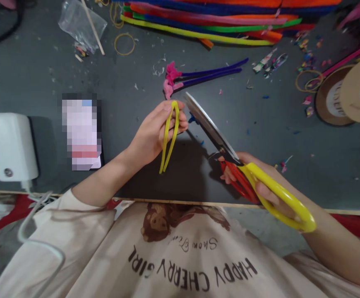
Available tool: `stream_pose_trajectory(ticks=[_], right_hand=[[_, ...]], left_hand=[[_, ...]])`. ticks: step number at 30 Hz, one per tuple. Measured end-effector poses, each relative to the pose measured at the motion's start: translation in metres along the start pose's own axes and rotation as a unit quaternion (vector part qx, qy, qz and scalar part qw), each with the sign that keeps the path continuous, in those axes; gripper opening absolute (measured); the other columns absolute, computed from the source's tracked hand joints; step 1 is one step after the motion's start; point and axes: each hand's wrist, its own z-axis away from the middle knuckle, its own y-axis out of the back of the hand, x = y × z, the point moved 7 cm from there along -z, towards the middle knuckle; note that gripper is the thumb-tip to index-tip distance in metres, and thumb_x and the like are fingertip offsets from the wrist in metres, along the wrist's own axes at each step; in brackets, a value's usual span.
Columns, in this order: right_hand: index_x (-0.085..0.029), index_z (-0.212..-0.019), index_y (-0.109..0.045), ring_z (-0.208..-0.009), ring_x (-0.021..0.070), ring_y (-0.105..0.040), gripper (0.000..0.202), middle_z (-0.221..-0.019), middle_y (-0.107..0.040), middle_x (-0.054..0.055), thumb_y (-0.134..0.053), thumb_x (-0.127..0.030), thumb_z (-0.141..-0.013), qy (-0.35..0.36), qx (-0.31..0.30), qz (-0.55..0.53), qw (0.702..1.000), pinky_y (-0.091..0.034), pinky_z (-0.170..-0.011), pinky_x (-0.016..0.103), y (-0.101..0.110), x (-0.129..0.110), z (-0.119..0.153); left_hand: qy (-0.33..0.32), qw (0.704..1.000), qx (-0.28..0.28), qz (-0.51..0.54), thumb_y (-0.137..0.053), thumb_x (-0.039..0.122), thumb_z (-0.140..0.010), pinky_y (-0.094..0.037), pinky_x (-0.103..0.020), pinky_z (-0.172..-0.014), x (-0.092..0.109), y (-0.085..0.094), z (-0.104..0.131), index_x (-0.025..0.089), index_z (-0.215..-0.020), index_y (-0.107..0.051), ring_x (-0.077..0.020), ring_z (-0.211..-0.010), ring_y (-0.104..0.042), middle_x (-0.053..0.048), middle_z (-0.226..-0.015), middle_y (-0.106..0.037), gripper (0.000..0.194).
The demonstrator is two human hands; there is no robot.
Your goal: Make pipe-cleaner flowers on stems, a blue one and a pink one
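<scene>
The stem, likely light and pliable, is pinched aptly at its fold (left hand); scissors are gripped (right hand).

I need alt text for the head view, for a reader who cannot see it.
A person's left hand holds a doubled yellow strip while the right hand grips large scissors above a dark table. Beyond lie two purple stems with pink ends and a bundle of colourful strips.

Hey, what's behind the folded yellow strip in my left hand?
Behind the folded yellow strip, your left hand shows higher up and the dark tabletop lower down. Whatever lies directly under the strip is covered.
</scene>
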Motion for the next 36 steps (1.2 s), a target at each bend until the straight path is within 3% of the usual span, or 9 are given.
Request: stream_pose_trajectory(ticks=[4, 7, 10, 12, 17, 25, 36], right_hand=[[-0.037, -0.119, -0.059, -0.055, 0.0105, -0.048, 0.05, -0.075, -0.057, -0.002, -0.048, -0.071, -0.083, -0.016, -0.013, -0.018, 1.0, -0.038, -0.044, 0.021, -0.005, -0.003, 0.0], [-0.031, -0.111, -0.063, -0.059, 0.0125, -0.05, 0.048, -0.072, -0.058, -0.001, -0.042, -0.067, -0.089, -0.003, 0.024, 0.065, 0.998, -0.041, -0.052, 0.024, 0.001, -0.01, -0.001], [-0.026, -0.111, -0.063, -0.055, 0.0114, -0.045, 0.044, -0.067, -0.055, -0.002, -0.041, -0.059, -0.092, 0.036, 0.0, 0.111, 0.993, -0.038, -0.05, 0.024, 0.0, -0.018, -0.002], [-0.024, -0.112, -0.062, -0.056, 0.0113, -0.045, 0.042, -0.067, -0.055, -0.002, -0.043, -0.056, -0.093, 0.044, -0.019, 0.121, 0.992, -0.039, -0.05, 0.023, -0.002, -0.018, -0.002], [-0.023, -0.106, -0.061, -0.062, 0.0117, -0.051, 0.042, -0.074, -0.061, -0.001, -0.041, -0.057, -0.093, 0.044, -0.003, 0.113, 0.993, -0.041, -0.055, 0.022, -0.001, -0.019, -0.005], [-0.02, -0.097, -0.057, -0.053, 0.0082, -0.037, 0.043, -0.063, -0.049, -0.004, -0.044, -0.06, -0.092, 0.025, -0.006, 0.102, 0.994, -0.031, -0.048, 0.021, -0.003, -0.017, -0.008], [-0.019, -0.105, -0.063, -0.055, 0.009, -0.037, 0.047, -0.065, -0.052, -0.003, -0.047, -0.061, -0.09, 0.031, 0.012, 0.117, 0.993, -0.033, -0.048, 0.021, -0.004, -0.01, -0.008]], left_hand=[[0.004, 1.0, 0.011, 0.012, -0.045, 0.03, -0.097, -0.052, -0.025, -0.094, -0.001, 0.001, 0.0, 0.018, -0.098, -0.058, -0.0054, -0.08, -0.066, 0.002, -0.085, -0.064, 0.017], [0.0, 0.999, 0.009, 0.033, -0.045, 0.025, -0.097, -0.054, -0.02, -0.085, -0.001, -0.001, 0.0, 0.018, -0.095, -0.059, -0.0046, -0.076, -0.065, 0.002, -0.083, -0.064, 0.016], [-0.004, 0.999, 0.008, 0.039, -0.044, 0.021, -0.097, -0.054, -0.019, -0.079, 0.0, -0.003, 0.001, 0.017, -0.092, -0.062, -0.004, -0.073, -0.063, 0.002, -0.081, -0.063, 0.018], [-0.005, 1.0, 0.013, 0.023, -0.045, 0.022, -0.097, -0.055, -0.021, -0.083, 0.001, -0.004, 0.002, 0.017, -0.091, -0.062, -0.0056, -0.075, -0.064, 0.002, -0.082, -0.062, 0.019], [0.007, 0.999, 0.034, -0.031, -0.047, 0.024, -0.096, -0.052, -0.027, -0.092, 0.002, -0.003, 0.003, 0.018, -0.094, -0.061, -0.0129, -0.095, -0.068, 0.0, -0.088, -0.063, 0.016], [0.014, 1.0, 0.017, -0.012, -0.051, 0.018, -0.092, -0.054, -0.02, -0.085, 0.0, -0.003, 0.001, 0.018, -0.083, -0.06, -0.0057, -0.074, -0.064, 0.003, -0.077, -0.062, 0.013], [0.0, 1.0, 0.016, -0.019, -0.057, 0.019, -0.09, -0.055, -0.018, -0.082, -0.002, 0.001, 0.0, 0.019, -0.084, -0.065, -0.0051, -0.071, -0.066, 0.004, -0.074, -0.065, 0.01]])
